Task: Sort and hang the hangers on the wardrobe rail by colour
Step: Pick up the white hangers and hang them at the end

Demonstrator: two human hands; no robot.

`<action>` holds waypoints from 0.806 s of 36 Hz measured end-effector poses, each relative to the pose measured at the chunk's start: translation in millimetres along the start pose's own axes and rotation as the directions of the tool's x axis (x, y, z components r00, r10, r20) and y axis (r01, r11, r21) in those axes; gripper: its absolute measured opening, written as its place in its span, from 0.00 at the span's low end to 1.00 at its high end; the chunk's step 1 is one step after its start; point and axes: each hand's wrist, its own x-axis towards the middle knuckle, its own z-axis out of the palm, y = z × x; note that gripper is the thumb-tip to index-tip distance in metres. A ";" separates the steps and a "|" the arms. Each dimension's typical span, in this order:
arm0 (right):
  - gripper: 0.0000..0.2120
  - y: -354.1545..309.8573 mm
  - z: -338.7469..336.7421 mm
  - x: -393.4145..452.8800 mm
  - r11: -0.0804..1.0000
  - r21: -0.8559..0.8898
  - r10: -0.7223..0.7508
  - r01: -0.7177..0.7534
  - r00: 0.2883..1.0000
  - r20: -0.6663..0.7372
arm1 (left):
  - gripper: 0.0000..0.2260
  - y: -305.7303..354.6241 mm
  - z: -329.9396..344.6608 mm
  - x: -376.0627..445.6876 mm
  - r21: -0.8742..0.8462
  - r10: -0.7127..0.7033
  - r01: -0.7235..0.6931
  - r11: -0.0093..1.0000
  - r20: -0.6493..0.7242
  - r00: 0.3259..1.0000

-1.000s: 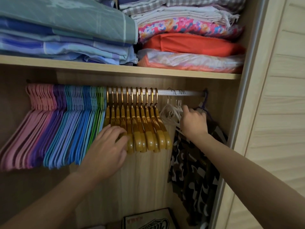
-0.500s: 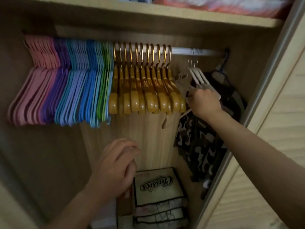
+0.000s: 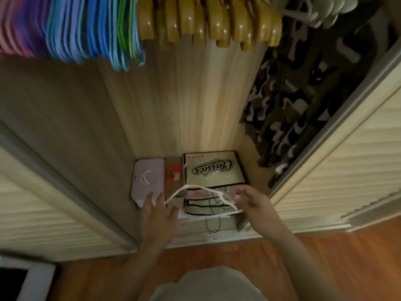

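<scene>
- White hangers (image 3: 219,197) low down, just in front of the Classics box (image 3: 213,170) on the wardrobe floor, pinched at one end by the right hand (image 3: 249,197)
- Left hand (image 3: 157,210) left of the box, fingers spread, gripping nothing
- Wooden hangers (image 3: 208,20) high above the box; coloured hangers (image 3: 76,27) to their left
- Judgement — steady the free end with the left hand so the hooks stay aligned

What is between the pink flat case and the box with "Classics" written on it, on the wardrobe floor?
In the head view, a brown cardboard box with red print lies between the pink case and the Classics box.
</scene>
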 end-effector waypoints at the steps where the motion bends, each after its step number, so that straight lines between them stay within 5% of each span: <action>1: 0.07 -2.4 0.0 -2.4 0.999 0.049 -0.015 0.014 0.999 0.031 | 0.23 -4.1 -3.2 2.0 0.013 0.011 -0.011 1.000 -0.037 0.999; 7: 0.09 -7.6 -8.5 -1.7 0.995 0.101 -0.029 0.012 0.985 0.172 | 0.12 -14.2 -18.7 10.0 -0.215 0.023 0.047 0.976 0.314 0.949; 9: 0.09 -0.7 -10.3 0.4 0.984 0.161 0.061 -0.081 0.990 0.124 | 0.14 -21.3 -24.4 7.2 -0.230 0.108 -0.028 0.973 0.345 0.932; 12: 0.10 14.1 -10.2 1.5 0.890 0.382 0.258 -0.249 0.966 0.029 | 0.11 -21.5 -35.9 1.8 -0.407 0.120 0.053 0.912 0.388 0.914; 17: 0.12 24.9 -2.9 3.7 0.692 0.595 0.448 -0.409 0.889 0.090 | 0.10 -15.6 -52.5 0.1 -0.438 0.154 0.092 0.894 0.494 0.856; 22: 0.13 30.1 4.9 12.8 0.530 0.686 0.551 -0.499 0.817 0.169 | 0.12 -4.0 -62.4 3.5 -0.410 0.169 0.057 0.910 0.495 0.852; 29: 0.13 30.7 6.7 22.6 0.501 0.602 0.671 -0.621 0.719 0.182 | 0.09 -2.4 -61.1 -2.5 -0.451 0.258 0.038 0.892 0.577 0.775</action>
